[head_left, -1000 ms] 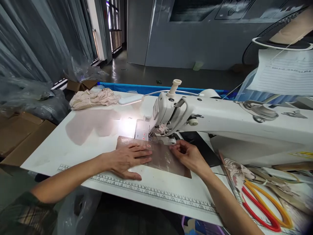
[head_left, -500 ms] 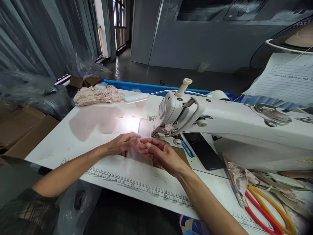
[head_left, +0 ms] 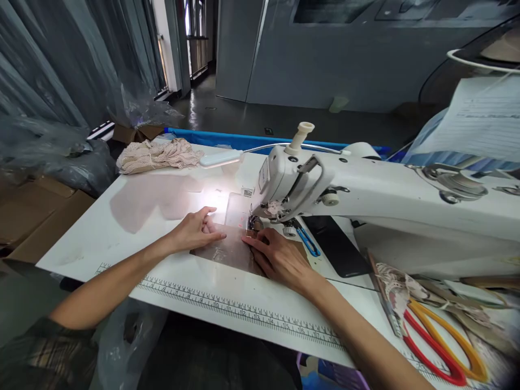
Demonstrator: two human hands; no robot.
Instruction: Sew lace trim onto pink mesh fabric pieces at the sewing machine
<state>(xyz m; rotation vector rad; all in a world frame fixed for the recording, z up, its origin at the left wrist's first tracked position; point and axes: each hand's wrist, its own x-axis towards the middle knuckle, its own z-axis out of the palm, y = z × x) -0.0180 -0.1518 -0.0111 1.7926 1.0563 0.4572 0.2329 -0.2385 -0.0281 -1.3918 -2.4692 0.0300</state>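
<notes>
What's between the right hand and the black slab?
Head view: an edge of the brown sheet by the right hand, then the blue snips toward the black slab.

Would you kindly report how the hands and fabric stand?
Left hand and right hand on the sheer fabric. It lies just in front of the machine head. Blue snips off to the right, seemingly clear.

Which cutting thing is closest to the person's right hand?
The blue snips, lying beside the flat black object; the red and yellow handles are farther from the right hand.
</notes>
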